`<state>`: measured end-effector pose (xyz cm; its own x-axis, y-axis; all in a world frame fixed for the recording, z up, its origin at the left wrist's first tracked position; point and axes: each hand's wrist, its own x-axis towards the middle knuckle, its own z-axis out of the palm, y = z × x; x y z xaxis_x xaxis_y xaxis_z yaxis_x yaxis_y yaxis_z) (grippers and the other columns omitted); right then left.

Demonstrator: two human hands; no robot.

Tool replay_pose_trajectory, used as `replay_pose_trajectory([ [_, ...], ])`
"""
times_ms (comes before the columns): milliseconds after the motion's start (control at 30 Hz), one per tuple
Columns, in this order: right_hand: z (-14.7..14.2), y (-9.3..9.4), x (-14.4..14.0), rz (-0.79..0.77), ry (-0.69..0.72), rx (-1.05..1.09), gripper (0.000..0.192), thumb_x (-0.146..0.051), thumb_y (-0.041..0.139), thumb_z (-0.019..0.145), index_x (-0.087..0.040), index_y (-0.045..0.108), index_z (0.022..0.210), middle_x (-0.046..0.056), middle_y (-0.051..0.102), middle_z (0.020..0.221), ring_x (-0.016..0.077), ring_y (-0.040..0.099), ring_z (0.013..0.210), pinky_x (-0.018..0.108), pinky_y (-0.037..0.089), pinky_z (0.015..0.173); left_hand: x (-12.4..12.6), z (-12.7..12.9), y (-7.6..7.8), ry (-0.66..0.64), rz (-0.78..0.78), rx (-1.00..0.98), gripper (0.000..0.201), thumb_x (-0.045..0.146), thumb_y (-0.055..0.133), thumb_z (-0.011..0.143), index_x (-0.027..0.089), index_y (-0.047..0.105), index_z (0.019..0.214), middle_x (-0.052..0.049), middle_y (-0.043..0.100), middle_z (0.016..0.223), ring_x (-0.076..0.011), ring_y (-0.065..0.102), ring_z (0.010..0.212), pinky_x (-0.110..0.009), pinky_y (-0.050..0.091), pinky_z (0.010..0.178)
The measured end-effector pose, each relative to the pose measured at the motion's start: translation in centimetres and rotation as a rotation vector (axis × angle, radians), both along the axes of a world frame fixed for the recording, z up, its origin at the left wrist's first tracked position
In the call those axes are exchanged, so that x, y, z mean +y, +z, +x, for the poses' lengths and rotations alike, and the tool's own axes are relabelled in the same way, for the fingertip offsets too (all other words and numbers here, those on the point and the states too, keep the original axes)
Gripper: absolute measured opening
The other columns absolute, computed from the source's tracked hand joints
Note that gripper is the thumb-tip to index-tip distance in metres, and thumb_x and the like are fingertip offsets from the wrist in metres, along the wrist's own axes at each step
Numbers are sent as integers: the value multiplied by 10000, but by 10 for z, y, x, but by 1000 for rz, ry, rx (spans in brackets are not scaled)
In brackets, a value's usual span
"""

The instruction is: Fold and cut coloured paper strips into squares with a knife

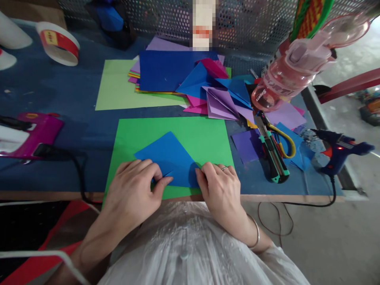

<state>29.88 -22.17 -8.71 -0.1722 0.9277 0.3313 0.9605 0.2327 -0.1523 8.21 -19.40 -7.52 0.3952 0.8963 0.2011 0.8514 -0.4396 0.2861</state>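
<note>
A blue sheet of paper (173,156), with a folded edge near its lower left, lies on a larger green sheet (208,134) at the table's front edge. My left hand (135,190) is closed on the blue paper's lower left part, thumb and curled fingers pinching it. At the paper's right corner, my right hand (221,186) grips the edge between thumb and fingers; a ring and a bracelet show on this hand and wrist. The fingers partly cover both lower sides of the blue paper.
Behind lie stacked coloured papers (166,71) and folded purple pieces (221,103). To the right are a box cutter (273,154), yellow-handled scissors (287,140), a glue gun (338,150) with its light on, and a pink bottle (282,79). A magenta power strip (44,132) sits left, near a paper cup (59,43).
</note>
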Motion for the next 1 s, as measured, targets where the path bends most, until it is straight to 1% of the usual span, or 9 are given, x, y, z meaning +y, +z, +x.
replay_pose_trajectory([
  [167,0,0,0,7,3,-2,316,-260,546,1076,-236,549,761,-18,653,630,166,562,613,342,266,678,-3,-1,-1,64,-20,-41,233,349,612,961,264,465,801,8,609,738,-251,611,752,-401,381,763],
  [367,0,-1,-2,22,-11,-8,323,-281,526,1086,-242,565,768,-14,640,623,180,556,619,339,284,681,-7,0,-3,52,-20,-51,242,322,582,978,258,455,782,3,599,747,-245,606,777,-391,374,762],
  [533,1,-1,-3,13,-5,-16,328,-294,511,1098,-238,572,780,-10,648,639,181,562,632,337,292,690,-9,0,-4,84,-70,-77,251,308,553,990,254,443,771,-6,598,763,-240,598,805,-396,397,787],
  [600,2,-1,-3,1,-5,-19,327,-302,506,1101,-238,571,787,-6,652,643,184,562,640,336,287,695,-10,-1,-5,104,-94,-101,225,290,552,984,252,453,785,-10,613,784,-237,607,829,-399,413,807],
  [733,2,-3,-3,-1,-4,-21,313,-302,508,1098,-236,573,799,5,658,647,190,563,645,338,273,699,-13,-4,-10,125,-109,-158,119,248,522,981,251,495,865,-23,648,832,-236,618,864,-419,444,854],
  [867,2,-4,-3,13,-12,-42,315,-305,508,1098,-238,569,796,3,662,649,190,564,650,337,280,701,-14,-9,-14,103,-92,-193,70,205,483,988,247,522,948,-32,650,859,-239,630,872,-440,476,884],
  [933,2,-5,-3,15,-8,-38,315,-303,511,1097,-235,571,796,7,662,651,188,564,649,339,274,698,-16,-11,-13,78,-65,-199,108,165,461,992,238,540,1010,-48,660,919,-241,645,906,-440,500,893],
  [1000,2,-5,-3,14,-6,-37,313,-301,509,1099,-231,575,801,10,664,653,186,564,648,340,269,697,-18,-11,-8,44,4,-191,193,119,429,1007,219,567,1098,-86,677,1045,-251,665,1014,-439,523,936],
])
